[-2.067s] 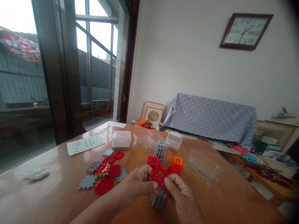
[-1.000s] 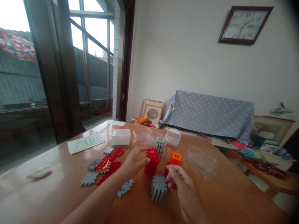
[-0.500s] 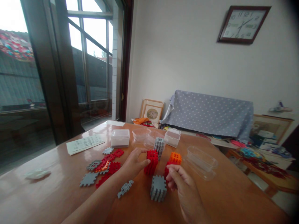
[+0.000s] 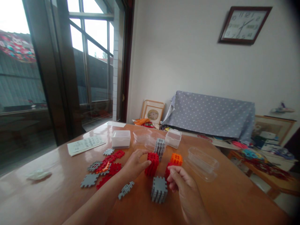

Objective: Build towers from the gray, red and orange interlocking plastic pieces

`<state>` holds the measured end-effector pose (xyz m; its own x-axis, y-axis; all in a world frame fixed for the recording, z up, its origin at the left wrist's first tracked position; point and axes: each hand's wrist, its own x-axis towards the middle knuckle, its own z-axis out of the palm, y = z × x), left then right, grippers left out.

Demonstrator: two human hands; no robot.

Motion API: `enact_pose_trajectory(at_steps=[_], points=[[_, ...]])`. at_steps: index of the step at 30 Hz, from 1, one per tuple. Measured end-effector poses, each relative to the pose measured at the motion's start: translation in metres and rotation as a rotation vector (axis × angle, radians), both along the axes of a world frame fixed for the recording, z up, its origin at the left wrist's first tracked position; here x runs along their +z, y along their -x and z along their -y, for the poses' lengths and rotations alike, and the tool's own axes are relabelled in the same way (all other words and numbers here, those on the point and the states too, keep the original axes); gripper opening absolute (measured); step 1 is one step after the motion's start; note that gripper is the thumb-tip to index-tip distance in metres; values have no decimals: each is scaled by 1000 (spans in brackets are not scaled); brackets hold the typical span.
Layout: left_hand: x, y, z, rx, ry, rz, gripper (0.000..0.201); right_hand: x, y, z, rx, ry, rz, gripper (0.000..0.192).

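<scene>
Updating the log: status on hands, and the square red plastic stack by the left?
Left hand at red stack, grip unclear; stack upright. Right hand curled, partly hiding second red plastic stack. Square grey plastic stack close, camera side.

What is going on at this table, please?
A person has both hands among stacks of flat, toothed pieces. The left hand is at a red stack, thumb and fingers by its side. The right hand, fingers curled, is at another red pile, near an orange stack; whether it holds anything is unclear. A grey stack stands in front, and loose pieces lie to the left.
</scene>
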<state>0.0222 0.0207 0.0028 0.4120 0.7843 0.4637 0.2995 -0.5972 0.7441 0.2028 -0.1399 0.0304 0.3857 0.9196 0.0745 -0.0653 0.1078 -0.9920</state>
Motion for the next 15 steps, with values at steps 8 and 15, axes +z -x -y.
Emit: enact_pose_trajectory(at_steps=[8, 15], points=[[8, 5, 4, 48, 6, -1, 41, -2, -3, -1, -5, 6, 6, 38], [1, 54, -20, 418, -51, -249, 32, -16, -12, -5, 46, 34, 50, 44]])
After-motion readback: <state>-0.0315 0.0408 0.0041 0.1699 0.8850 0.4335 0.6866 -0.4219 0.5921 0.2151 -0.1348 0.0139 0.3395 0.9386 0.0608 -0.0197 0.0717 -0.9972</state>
